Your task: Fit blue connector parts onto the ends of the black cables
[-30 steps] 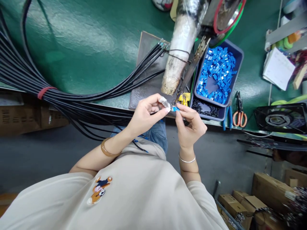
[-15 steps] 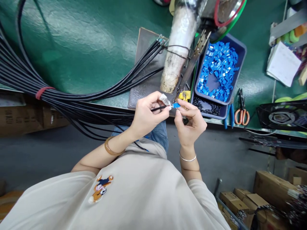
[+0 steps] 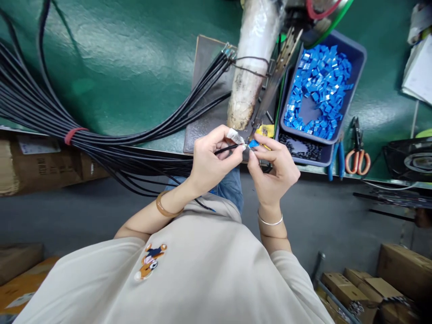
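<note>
My left hand (image 3: 216, 155) is closed around a black cable (image 3: 227, 149), its wire end pinched at the fingertips; white wrapping covers a finger. My right hand (image 3: 275, 166) pinches a small blue connector (image 3: 253, 143) against that wire end, the fingers partly hiding it. A soldering iron (image 3: 272, 94) slants down from the upper right, its tip at the joint between my hands. Left of it hangs a white wrapped tube (image 3: 251, 67), its open end just above my fingers. Stripped ends of other black cables (image 3: 209, 76) rest on a dark board (image 3: 202, 49).
A grey bin (image 3: 359, 67) of blue connectors sits over another with small black parts (image 3: 302, 148). Blue-handled pliers (image 3: 336, 157) and orange-handled cutters (image 3: 357, 153) lie at the green bench's edge. A red tie (image 3: 74, 134) binds the cable bundle; cardboard boxes (image 3: 43, 166) stand below.
The blue connector and cable end have come up against the soldering iron's tip, which stood just above them before. The camera view has shifted slightly; both hands keep their grips.
</note>
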`<state>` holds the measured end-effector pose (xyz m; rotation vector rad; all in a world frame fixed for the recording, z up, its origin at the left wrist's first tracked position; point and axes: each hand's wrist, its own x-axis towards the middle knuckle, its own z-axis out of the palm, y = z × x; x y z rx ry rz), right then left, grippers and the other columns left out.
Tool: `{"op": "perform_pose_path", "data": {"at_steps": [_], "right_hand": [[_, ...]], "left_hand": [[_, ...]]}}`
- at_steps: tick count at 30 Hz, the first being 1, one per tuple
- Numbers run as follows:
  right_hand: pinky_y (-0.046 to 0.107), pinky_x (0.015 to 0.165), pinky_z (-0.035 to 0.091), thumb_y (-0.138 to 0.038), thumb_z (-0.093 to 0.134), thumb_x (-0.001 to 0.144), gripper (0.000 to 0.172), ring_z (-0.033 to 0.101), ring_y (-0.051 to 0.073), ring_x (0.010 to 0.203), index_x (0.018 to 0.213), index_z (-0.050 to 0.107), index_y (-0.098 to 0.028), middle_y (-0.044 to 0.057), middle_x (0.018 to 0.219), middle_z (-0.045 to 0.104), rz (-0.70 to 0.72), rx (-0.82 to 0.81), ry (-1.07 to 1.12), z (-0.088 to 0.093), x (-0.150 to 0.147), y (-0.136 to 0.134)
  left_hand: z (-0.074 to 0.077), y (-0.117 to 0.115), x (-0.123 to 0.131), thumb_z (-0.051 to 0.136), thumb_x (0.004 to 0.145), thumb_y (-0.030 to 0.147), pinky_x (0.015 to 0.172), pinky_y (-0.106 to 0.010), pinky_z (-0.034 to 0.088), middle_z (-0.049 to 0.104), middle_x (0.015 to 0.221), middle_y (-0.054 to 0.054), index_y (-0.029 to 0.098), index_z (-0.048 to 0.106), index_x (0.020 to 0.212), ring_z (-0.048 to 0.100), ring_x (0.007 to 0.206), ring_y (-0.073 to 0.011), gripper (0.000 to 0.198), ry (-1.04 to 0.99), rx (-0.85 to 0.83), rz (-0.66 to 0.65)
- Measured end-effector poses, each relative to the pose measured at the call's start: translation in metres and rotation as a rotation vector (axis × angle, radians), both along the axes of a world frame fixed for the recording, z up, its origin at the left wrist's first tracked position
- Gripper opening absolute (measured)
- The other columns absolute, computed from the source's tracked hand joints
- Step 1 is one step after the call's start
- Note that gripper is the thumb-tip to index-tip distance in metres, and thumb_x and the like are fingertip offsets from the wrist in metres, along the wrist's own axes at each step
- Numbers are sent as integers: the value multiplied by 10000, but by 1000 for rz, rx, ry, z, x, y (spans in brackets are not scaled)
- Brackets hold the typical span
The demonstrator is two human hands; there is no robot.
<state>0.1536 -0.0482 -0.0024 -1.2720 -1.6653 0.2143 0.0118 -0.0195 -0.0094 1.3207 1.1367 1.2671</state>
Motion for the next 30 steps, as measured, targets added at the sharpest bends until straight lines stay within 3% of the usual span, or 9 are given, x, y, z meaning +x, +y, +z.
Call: {"op": "perform_pose_path", "data": {"at_steps": [7,16,21,30], "right_hand": [[379,821,680,-150,641,867,94,734,184,984,854,591,-228,38,1125,731,18,0,-2,-5,1,-1],[387,818,677,-151,627,873,97,730,202,1024,867,576,-233,45,1151,721,40,26,32,-4,0,0],[363,821,676,-149,626,874,103,729,189,1024,860,562,-228,47,1134,728,47,8,29,-6,1,-2],[385,828,674,-159,632,879,88,735,195,1005,880,586,-234,35,1141,726,21,9,45,-4,0,-1]], "left_hand": [[3,1,0,684,761,132,529,-163,433,582,668,34,177,575,758,550,596,-65,118,-27,-39,-27],[1,-1,1,684,771,152,456,-159,342,571,645,46,182,602,783,475,507,-42,88,10,13,19],[-1,-2,0,689,766,147,451,-160,323,570,653,43,177,587,786,464,509,-40,108,-8,-38,-34],[2,-2,0,693,779,160,452,-166,317,540,637,44,182,607,792,460,516,-46,90,9,-12,-4]]}}
